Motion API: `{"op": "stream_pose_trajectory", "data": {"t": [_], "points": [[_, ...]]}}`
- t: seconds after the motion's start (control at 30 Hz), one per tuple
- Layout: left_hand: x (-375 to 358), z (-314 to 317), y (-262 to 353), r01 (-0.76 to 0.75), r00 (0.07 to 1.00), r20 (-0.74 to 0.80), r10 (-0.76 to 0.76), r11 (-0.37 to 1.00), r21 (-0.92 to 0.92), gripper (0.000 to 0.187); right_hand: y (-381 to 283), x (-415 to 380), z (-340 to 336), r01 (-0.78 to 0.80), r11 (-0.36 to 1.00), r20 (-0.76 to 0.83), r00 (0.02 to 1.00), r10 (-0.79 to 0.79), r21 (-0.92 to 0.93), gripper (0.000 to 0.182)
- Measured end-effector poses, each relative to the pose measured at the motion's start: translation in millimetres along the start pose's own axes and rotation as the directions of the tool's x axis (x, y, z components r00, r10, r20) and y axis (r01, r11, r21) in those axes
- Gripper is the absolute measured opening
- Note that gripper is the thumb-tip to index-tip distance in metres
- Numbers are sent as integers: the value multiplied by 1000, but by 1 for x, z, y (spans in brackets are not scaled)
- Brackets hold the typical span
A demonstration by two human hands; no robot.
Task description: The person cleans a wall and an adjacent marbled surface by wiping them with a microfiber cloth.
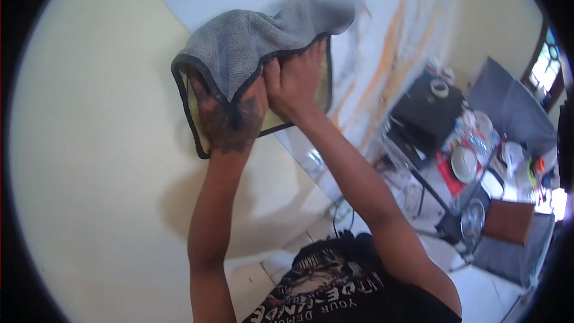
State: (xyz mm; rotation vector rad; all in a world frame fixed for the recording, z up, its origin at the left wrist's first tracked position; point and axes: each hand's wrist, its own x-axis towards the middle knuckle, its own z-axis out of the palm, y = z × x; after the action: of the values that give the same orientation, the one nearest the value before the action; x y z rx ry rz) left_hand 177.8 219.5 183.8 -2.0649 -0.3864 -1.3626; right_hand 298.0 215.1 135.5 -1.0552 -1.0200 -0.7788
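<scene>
A grey cloth with a black border and yellowish underside [239,42] lies against the wall, across the edge of a glossy marble-patterned panel [382,42]. My left hand [233,116], with a dark tattoo on its back, is on the cloth; a folded-over flap covers its fingers. Beside it, my right hand [297,81] presses on the yellowish side, its fingertips reaching under the grey fold. The two hands are close together near the thumbs. What the left fingers do under the cloth is hidden.
Plain cream wall [95,113] fills the left. At the right stand a black case [424,110] with a tape roll [439,88] on it, a white bowl [464,164], a brown box [508,222] and grey chairs [508,104]. Tiled floor [484,299] shows below.
</scene>
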Motion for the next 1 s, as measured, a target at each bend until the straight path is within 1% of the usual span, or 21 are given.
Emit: {"op": "stream_pose_trajectory", "data": {"t": [0.03, 0.13, 0.2, 0.23, 0.3, 0.37, 0.43, 0.47, 0.5, 0.57, 0.6, 0.63, 0.7, 0.73, 0.77, 0.8, 0.83, 0.9, 0.93, 0.97, 1.0], "points": [[-13, 0, 7, -2, 998, 55, 2, 1000, 5, 19, 3, -24, -3, -24, 999, 23, 999, 25, -35, 49], [-47, -2, 15, -19, 983, 183, 19, 1000, 0, 20, 2, -86, -9, -258, 966, 14, 966, 258, 14, 46], [-66, 3, 20, -103, 959, 268, 88, 994, 40, 25, 4, -112, -10, -248, 968, 6, 969, 249, -34, 47], [-75, 6, 23, -76, 956, 287, 67, 997, 21, 25, 11, -123, -11, -221, 974, -8, 975, 221, -47, 48], [-91, 8, 24, 11, 969, 246, 13, 996, -94, 28, 23, -131, -17, -222, 974, 83, 971, 224, -41, 51], [-104, 19, 23, 99, 968, 243, -68, 988, -118, 30, 34, -119, -28, -29, 996, 226, 973, 46, -79, 52], [-111, 24, 23, 120, 973, 215, -86, 982, -149, 33, 46, -116, -29, 30, 996, 288, 958, -4, -86, 54], [-113, 18, 22, 61, 955, 295, -28, 993, -104, 50, 52, -113, -28, 116, 980, 300, 952, -63, -162, 56], [-113, 15, 22, 78, 951, 307, -49, 993, -85, 50, 31, -84, -41, 165, 983, 396, 910, -123, -75, 55], [-106, 17, 25, -20, 970, 243, 22, 1000, -9, 37, 30, -70, -45, 152, 984, 415, 904, -103, -88, 58], [-105, 18, 27, 14, 979, 206, -4, 999, -47, 37, 39, -71, -40, 152, 985, 417, 903, -108, -76, 58], [-103, 19, 29, 15, 979, 203, -7, 999, -35, 37, 51, -70, -32, 193, 981, 353, 917, -187, 19, 59], [-99, 25, 34, 135, 982, 149, -116, 983, -126, 36, 56, -51, -30, 248, 961, 272, 922, -274, 125, 61], [-98, 32, 38, 136, 983, 140, -120, 985, -108, 36, 51, -36, -39, 334, 943, 415, 860, -297, -18, 61], [-100, 41, 43, 189, 981, 57, -184, 976, -109, 35, 51, -23, -45, 431, 891, 549, 784, -290, -144, 62], [-103, 50, 47, 241, 969, -27, -245, 964, -112, 34, 62, -19, -43, 473, 872, 549, 765, -336, -125, 64], [-108, 60, 51, 242, 969, -39, -246, 966, -90, 34, 75, -13, -42, 480, 871, 539, 764, -355, -106, 64], [-101, 68, 61, 9, 985, 165, -47, 975, 221, 36, 81, 12, -48, 496, 867, 574, 697, -431, 49, 65], [-95, 74, 67, 104, 983, 142, -113, 992, 75, 37, 94, 19, -47, 548, 836, 612, 652, -448, 29, 68], [-78, 76, 73, 100, 985, 127, -113, 990, 102, 37, 100, 32, -45, 558, 828, 593, 652, -472, 45, 68], [-62, 80, 78, 186, 981, 44, -191, 978, 92, 37, 105, 49, -42, 557, 821, 585, 626, -516, 128, 68]]}}
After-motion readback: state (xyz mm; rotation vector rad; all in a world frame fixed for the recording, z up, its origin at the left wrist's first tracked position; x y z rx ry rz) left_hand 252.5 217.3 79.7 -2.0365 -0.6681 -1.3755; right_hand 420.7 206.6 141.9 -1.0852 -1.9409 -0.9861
